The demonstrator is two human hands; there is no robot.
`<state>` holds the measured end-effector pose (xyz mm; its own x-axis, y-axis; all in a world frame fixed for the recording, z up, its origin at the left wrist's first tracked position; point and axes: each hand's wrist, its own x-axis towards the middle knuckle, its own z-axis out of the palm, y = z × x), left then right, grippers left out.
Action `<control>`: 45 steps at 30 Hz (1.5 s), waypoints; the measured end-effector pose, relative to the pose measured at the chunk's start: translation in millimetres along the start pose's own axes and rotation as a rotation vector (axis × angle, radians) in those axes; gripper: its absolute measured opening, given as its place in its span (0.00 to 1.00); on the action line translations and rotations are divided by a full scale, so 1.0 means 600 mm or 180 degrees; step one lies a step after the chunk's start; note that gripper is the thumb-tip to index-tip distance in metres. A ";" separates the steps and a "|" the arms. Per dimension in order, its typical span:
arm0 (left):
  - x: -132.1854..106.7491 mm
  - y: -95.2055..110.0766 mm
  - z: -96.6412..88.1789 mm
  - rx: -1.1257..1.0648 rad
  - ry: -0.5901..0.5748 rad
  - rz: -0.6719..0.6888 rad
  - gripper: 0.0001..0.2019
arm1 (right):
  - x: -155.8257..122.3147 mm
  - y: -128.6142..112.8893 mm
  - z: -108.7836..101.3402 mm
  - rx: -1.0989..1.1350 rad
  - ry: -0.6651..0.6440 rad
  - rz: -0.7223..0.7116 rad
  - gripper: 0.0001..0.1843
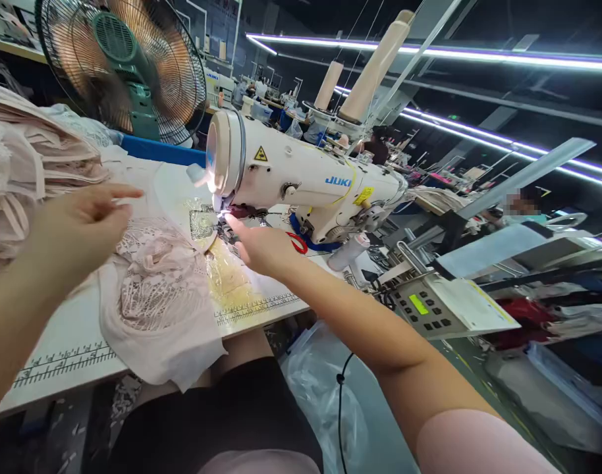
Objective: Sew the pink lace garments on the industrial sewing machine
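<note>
A white JUKI sewing machine [291, 164] stands on the table, its lamp lit by the needle. My right hand [261, 247] is at the needle area, index finger stretched out to the presser foot and thumb apart from it. Whether it touches the foot or thread cannot be made out. My left hand [78, 227] hovers over the left of the table, forefinger extended, the other fingers loosely bent, with nothing visible in it. Between the hands lies a pale pink lace garment [157, 289], partly hanging over the front edge. Its strap end reaches near the needle plate.
Piled pale pink garments [29, 151] are at the left, with a fan [128, 72] behind. Thread cones [380, 66] stand above the machine. A control panel [444, 306] is at the right. Printed rulers [256, 308] run along the table's front edge. Another person is in the background.
</note>
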<state>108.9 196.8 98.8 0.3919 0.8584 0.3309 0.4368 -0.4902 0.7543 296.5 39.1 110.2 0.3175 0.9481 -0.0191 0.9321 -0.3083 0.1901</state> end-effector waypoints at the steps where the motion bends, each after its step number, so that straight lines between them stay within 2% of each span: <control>1: -0.010 0.020 0.020 -0.0028 -0.0263 0.0172 0.15 | 0.000 0.003 -0.005 0.0026 -0.0014 0.0020 0.32; 3: -0.014 0.049 0.064 -0.0049 -0.0787 0.0143 0.11 | 0.000 0.006 -0.014 0.0125 -0.0032 0.0072 0.31; 5: -0.006 0.063 0.107 -0.0278 -0.0942 0.0292 0.10 | 0.002 0.008 -0.022 0.0270 -0.0018 0.0074 0.31; 8: 0.008 0.063 0.158 -0.0624 -0.0705 0.0365 0.09 | 0.003 0.009 -0.033 0.0483 -0.0036 0.0024 0.30; 12: 0.007 0.052 0.190 -0.0978 -0.0392 0.0419 0.06 | 0.005 0.010 -0.041 0.0621 -0.0068 -0.0015 0.28; 19: -0.006 0.042 0.206 -0.1339 -0.0344 0.0373 0.06 | 0.008 0.010 -0.040 0.1000 -0.0246 -0.0066 0.32; 27: -0.007 0.041 0.205 -0.1429 -0.0253 0.0397 0.05 | 0.007 0.007 -0.050 0.1133 -0.0216 -0.0125 0.29; 36: -0.009 0.037 0.206 -0.1547 -0.0342 0.0384 0.06 | 0.008 0.001 -0.053 0.2064 -0.0482 0.0033 0.29; 45: -0.011 0.032 0.207 -0.1441 -0.0341 0.0495 0.05 | 0.007 -0.011 -0.061 0.2187 -0.0594 -0.0045 0.24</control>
<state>215.3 162.8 40.3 0.5161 0.7483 0.4168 -0.0200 -0.4759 0.8793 285.4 47.9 144.9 0.2717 0.9421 -0.1965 0.8160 -0.3338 -0.4720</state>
